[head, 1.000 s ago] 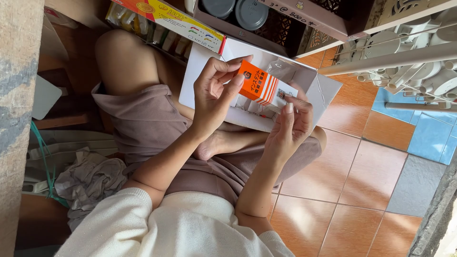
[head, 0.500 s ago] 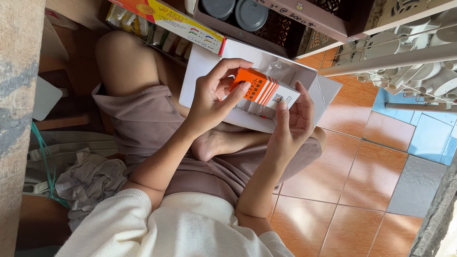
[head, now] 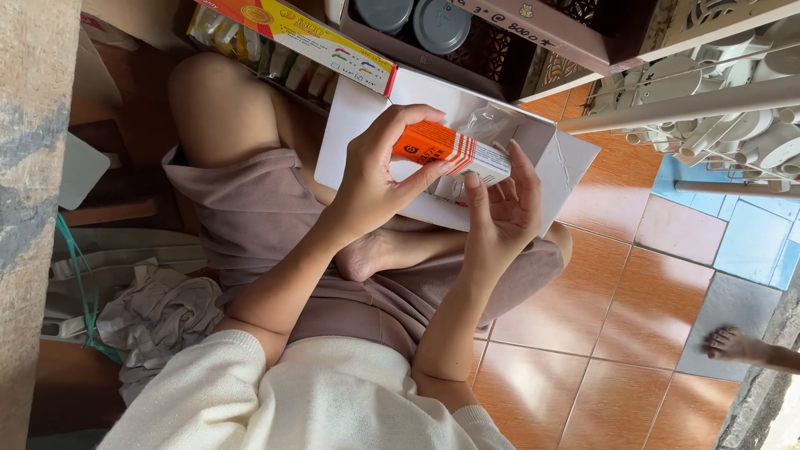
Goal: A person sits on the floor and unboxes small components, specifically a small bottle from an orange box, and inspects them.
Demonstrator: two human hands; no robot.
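Wearer's body seen from the head camera. Torso: a cream-white knitted top [head: 333,400] with a fine, soft weave, its sleeves pushed up above the elbows, leaving both forearms bare. Lower body: loose shorts [head: 275,225] of mauve-grey fabric, creased across the lap. Left hand [head: 375,179] and right hand [head: 504,212]: bare, without rings, watch or gloves. Feet: bare.

The single head-worn camera looks steeply down from close above at the seated person's lap and the tiled floor [head: 633,333], turned sideways.
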